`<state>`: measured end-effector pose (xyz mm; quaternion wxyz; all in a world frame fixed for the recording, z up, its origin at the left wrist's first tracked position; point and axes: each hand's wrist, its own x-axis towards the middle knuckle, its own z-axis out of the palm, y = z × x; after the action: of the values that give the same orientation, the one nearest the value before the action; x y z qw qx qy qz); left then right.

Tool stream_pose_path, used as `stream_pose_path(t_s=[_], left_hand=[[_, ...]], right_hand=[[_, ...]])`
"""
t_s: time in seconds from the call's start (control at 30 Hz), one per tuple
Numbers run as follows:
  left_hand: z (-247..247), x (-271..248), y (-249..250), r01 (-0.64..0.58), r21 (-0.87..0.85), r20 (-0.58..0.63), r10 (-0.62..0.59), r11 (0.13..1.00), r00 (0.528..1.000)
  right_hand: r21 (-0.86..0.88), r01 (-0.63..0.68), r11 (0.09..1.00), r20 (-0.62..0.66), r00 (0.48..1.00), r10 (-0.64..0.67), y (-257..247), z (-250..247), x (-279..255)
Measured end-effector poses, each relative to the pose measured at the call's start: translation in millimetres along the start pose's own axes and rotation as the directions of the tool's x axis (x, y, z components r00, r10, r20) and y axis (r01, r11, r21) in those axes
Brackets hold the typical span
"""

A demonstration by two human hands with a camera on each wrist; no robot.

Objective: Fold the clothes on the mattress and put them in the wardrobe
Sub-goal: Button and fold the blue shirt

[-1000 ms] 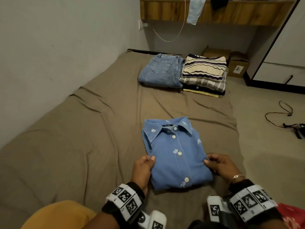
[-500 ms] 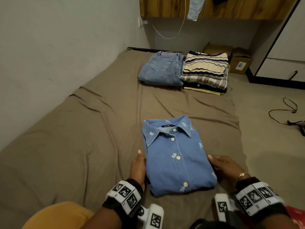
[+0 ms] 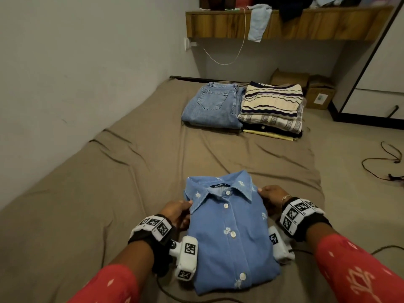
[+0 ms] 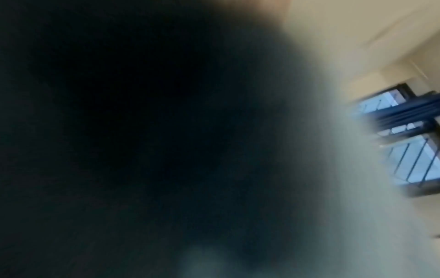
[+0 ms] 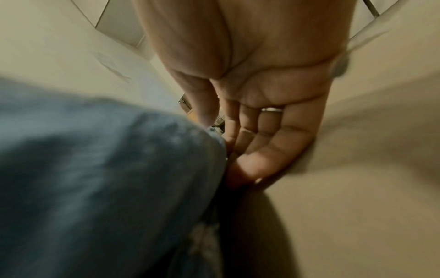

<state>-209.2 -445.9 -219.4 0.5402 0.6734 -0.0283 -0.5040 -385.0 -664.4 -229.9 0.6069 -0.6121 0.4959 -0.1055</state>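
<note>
Gripping the folded blue shirt (image 3: 229,232) at its two sides near the collar, the left hand (image 3: 177,215) and right hand (image 3: 270,200) have thumbs on top and fingers tucked beneath — a second ago they held its lower edges. Both forearms reach forward over the mattress (image 3: 87,204), the shirt now lifted closer to the person.

A wooden shelf (image 3: 290,27) hangs on the far wall, a pale cord (image 3: 231,55) looping beneath it. Two cardboard boxes (image 3: 317,92) sit on the floor below, and a dark cable (image 3: 380,162) trails nearby.
</note>
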Motion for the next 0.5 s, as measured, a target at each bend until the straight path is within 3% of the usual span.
stream_pose_path(t_s=[0.07,0.13,0.23,0.3,0.4,0.5], left_hand=[[-2,0,2,-0.012,0.0,0.056,0.012,1.0,0.998],[-8,2,5,-0.064,-0.038,0.038,0.065,0.997,0.997],[-22,3,7,-0.233,-0.123,-0.132,0.217,0.965,0.967],[-27,-1,0,-0.285,-0.037,-0.219,0.271,0.958,0.937],[-22,-5,-20,-0.212,-0.055,-0.232,0.194,0.976,0.953],[-17,-23,-29,-0.126,-0.102,-0.18,0.106,0.987,0.978]], right_hand=[[-0.088,0.04,0.995,0.041,0.998,-0.037,-7,0,7],[-0.157,0.094,0.983,0.052,0.995,-0.087,-16,-2,11],[-0.143,0.143,0.979,0.023,0.99,-0.141,-23,-8,19],[-0.141,0.133,0.981,0.014,0.991,-0.132,-20,-4,20],[-0.182,0.115,0.977,0.06,0.993,-0.106,-13,3,20],[-0.061,0.079,0.995,0.102,0.992,-0.072,-16,-12,-1]])
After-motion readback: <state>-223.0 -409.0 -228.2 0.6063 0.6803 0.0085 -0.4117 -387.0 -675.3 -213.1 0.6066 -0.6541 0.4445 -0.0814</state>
